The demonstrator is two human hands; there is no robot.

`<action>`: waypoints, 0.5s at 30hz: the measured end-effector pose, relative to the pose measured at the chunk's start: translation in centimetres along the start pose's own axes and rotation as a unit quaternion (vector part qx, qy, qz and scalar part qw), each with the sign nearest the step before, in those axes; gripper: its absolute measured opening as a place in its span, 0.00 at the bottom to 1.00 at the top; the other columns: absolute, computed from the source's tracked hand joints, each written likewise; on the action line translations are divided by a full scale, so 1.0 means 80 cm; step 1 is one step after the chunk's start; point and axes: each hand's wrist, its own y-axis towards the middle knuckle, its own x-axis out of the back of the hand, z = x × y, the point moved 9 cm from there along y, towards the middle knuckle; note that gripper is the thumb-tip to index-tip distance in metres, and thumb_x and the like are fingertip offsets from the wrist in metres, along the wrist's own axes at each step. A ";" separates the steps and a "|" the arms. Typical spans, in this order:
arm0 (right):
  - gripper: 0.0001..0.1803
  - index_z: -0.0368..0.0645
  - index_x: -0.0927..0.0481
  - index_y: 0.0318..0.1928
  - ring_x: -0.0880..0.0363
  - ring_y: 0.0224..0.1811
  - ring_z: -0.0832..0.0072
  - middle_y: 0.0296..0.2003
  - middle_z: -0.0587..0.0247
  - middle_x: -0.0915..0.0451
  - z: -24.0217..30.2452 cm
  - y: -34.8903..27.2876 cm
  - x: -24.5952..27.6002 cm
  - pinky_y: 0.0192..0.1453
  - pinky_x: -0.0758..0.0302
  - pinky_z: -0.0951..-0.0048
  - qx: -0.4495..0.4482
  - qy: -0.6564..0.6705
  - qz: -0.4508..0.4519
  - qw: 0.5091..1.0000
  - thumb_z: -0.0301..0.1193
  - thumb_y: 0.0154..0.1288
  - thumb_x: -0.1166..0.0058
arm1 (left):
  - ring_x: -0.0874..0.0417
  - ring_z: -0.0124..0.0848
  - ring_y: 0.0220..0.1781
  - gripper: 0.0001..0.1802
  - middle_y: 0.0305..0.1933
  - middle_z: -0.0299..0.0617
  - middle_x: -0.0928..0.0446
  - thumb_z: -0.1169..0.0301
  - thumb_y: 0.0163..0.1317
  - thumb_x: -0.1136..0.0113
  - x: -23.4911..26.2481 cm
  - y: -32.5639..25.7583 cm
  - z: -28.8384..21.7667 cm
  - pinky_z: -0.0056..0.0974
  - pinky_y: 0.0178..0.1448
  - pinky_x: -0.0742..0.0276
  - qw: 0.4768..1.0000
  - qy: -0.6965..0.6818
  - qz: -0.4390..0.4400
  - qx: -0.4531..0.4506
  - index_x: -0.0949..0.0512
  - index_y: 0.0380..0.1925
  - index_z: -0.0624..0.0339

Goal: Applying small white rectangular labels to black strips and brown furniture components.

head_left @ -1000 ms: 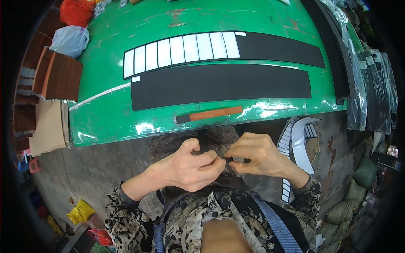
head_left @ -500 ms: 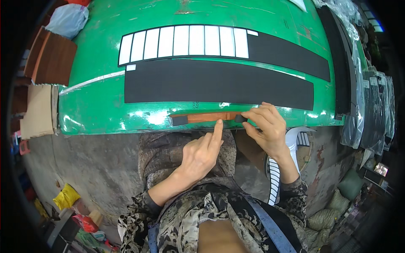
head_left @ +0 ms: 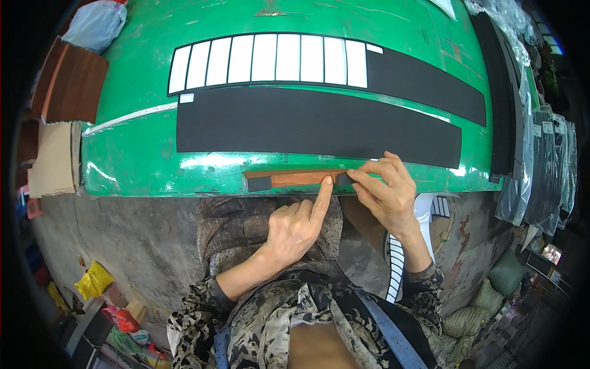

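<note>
A narrow reddish-brown wooden strip (head_left: 298,179) lies along the near edge of the green table. A black patch (head_left: 259,184) covers its left end, and a small black piece (head_left: 345,178) is at its right end. My left hand (head_left: 294,227) has its index finger stretched out, the tip pressing the strip just left of that small piece; its other fingers are curled. With thumb and index finger, my right hand (head_left: 387,194) pinches the small black piece against the strip's end.
Beyond the strip lies a long black sheet (head_left: 319,123); behind it is another sheet with a row of white stickers (head_left: 264,58). A brown wooden block (head_left: 75,83) stands at the left. Dark panels and plastic-wrapped pieces (head_left: 538,166) line the right. A sticker strip (head_left: 395,264) hangs below the table.
The small black piece now lies closer along the strip's right end. My left fingertip has slid slightly right toward it, while my right hand's pinch has shifted a little.
</note>
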 end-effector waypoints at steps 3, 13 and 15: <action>0.17 0.47 0.16 0.37 0.25 0.35 0.68 0.33 0.71 0.21 0.000 0.001 -0.001 0.50 0.25 0.55 -0.002 0.001 0.003 1.000 0.25 0.40 0.32 | 0.34 0.22 0.13 0.42 0.14 0.31 0.41 0.78 0.40 0.43 0.001 -0.001 0.000 0.29 0.17 0.34 1.000 0.005 -0.012 0.005 0.36 0.64 0.67; 0.17 0.46 0.16 0.37 0.23 0.35 0.68 0.33 0.68 0.21 -0.001 0.003 -0.003 0.52 0.26 0.54 -0.008 0.007 0.014 1.000 0.23 0.42 0.32 | 0.34 0.22 0.12 0.42 0.13 0.32 0.40 0.77 0.40 0.43 0.002 0.000 0.001 0.30 0.17 0.33 1.000 0.006 -0.006 0.009 0.35 0.64 0.66; 0.17 0.48 0.16 0.37 0.25 0.35 0.68 0.33 0.71 0.21 -0.002 0.001 -0.003 0.50 0.25 0.55 -0.006 0.004 0.004 1.000 0.24 0.41 0.32 | 0.34 0.22 0.12 0.42 0.13 0.32 0.40 0.77 0.40 0.43 0.001 0.000 0.001 0.30 0.17 0.33 1.000 0.007 -0.005 0.009 0.35 0.64 0.66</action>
